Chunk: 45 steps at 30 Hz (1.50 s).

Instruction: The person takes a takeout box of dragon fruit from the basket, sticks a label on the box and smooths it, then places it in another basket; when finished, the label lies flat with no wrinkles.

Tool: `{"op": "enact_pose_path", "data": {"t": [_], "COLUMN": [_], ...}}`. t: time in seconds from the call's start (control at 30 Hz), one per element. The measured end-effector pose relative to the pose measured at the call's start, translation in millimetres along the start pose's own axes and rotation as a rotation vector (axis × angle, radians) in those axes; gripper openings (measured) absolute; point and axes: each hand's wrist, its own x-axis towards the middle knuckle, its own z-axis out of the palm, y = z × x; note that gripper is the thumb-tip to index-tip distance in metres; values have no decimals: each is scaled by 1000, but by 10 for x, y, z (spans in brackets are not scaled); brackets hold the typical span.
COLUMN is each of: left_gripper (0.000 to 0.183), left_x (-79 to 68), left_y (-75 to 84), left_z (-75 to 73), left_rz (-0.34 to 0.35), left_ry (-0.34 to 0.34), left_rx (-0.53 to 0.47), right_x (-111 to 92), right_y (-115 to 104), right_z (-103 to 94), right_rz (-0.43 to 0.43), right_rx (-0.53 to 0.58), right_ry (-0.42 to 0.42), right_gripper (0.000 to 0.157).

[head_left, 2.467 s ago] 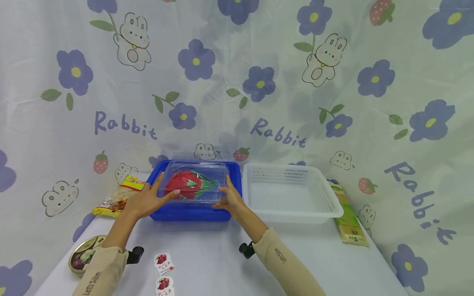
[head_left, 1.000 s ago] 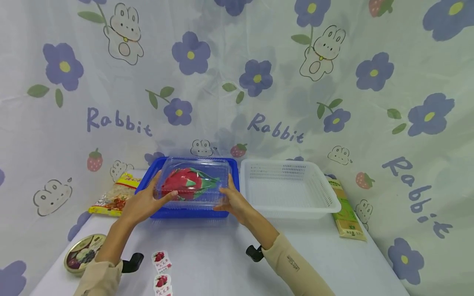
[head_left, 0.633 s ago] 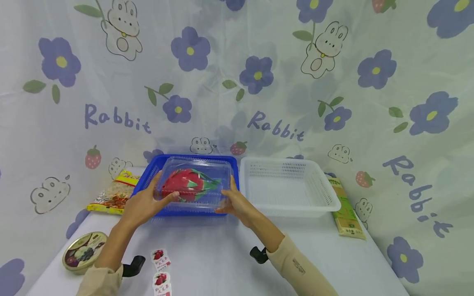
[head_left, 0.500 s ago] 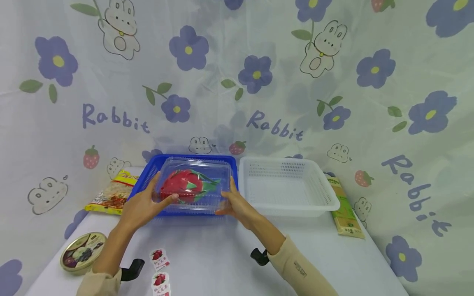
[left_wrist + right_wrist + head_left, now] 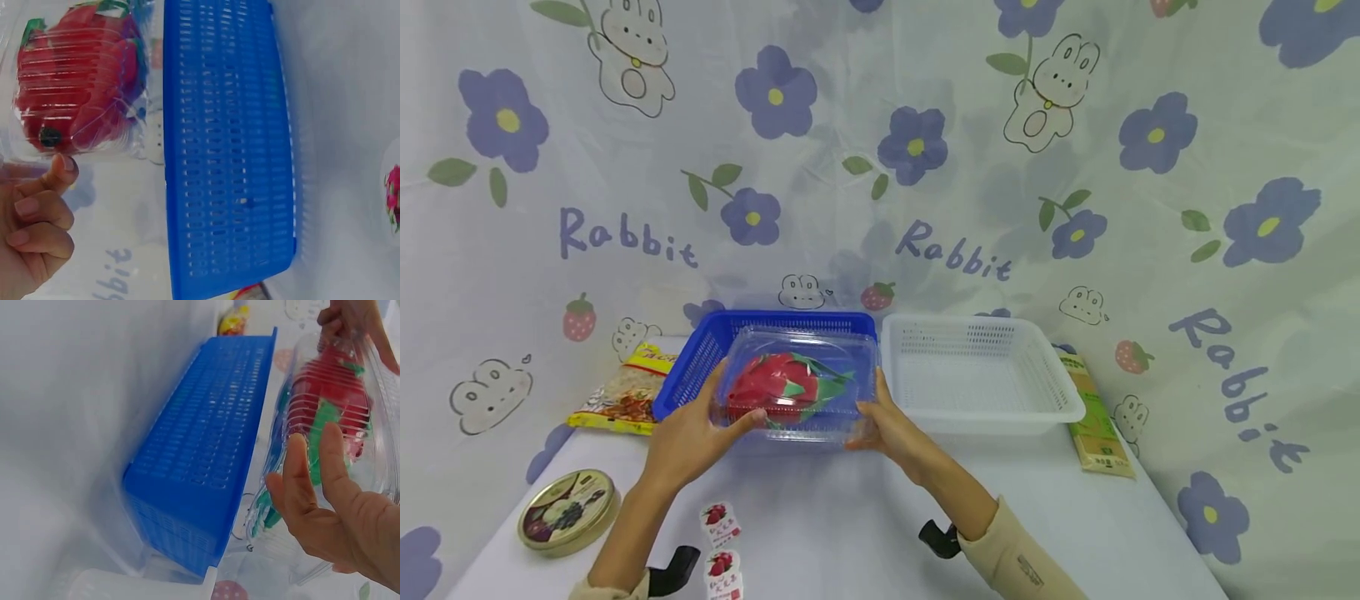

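A clear plastic clamshell box (image 5: 842, 350) hangs lifted in front of the blue basket, tilted slightly. Inside it lies a red dragon fruit (image 5: 778, 385) with green tips. My left hand (image 5: 688, 437) grips its left side, thumb along the near edge. My right hand (image 5: 895, 429) grips the right side. In the left wrist view, the left hand (image 5: 37, 231) has a fingertip against the underside of the box (image 5: 75, 81). The right wrist view shows two fingers of the right hand (image 5: 340, 519) under the box (image 5: 300, 369). The blue basket (image 5: 200, 419) stands apart from the box there.
To the right of the blue basket (image 5: 681, 375) stands a white perforated basket (image 5: 977, 408). A yellow-topped food packet (image 5: 625, 396) lies left, a green-and-tan packet (image 5: 1097, 417) right. A round tin (image 5: 567, 510) and dragon fruit stickers (image 5: 721, 525) lie on the white table nearer me.
Both hands have drawn the clamshell box with the dragon fruit up and toward me, from over the blue basket to past its near edge. The head view has shifted slightly.
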Motion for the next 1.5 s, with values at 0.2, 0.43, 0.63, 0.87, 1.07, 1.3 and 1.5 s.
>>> {"op": "enact_pose_path", "data": {"t": [0.2, 0.43, 0.63, 0.87, 1.07, 1.3, 1.5], "left_gripper": [101, 104, 105, 105, 107, 109, 111], "left_x": [-131, -236, -288, -366, -443, -554, -670], "left_y": [38, 105, 141, 175, 236, 265, 289], "left_z": [0, -4, 31, 61, 72, 102, 169], "left_rz": [-19, -65, -87, -106, -126, -148, -175], "left_ry": [15, -23, -42, -63, -67, -80, -80], "left_rx": [8, 18, 17, 14, 26, 39, 34], "right_x": [-118, -219, -295, -398, -487, -566, -662], "right_y": [43, 82, 112, 127, 150, 200, 239], "right_z": [22, 22, 19, 25, 10, 26, 32], "right_rz": [-24, -40, -39, -39, -34, -49, -40], "right_rx": [-3, 2, 14, 18, 13, 18, 17], "right_ry": [-19, -34, -20, -12, -29, -23, -14], "right_gripper": [79, 79, 76, 77, 77, 74, 75]}}
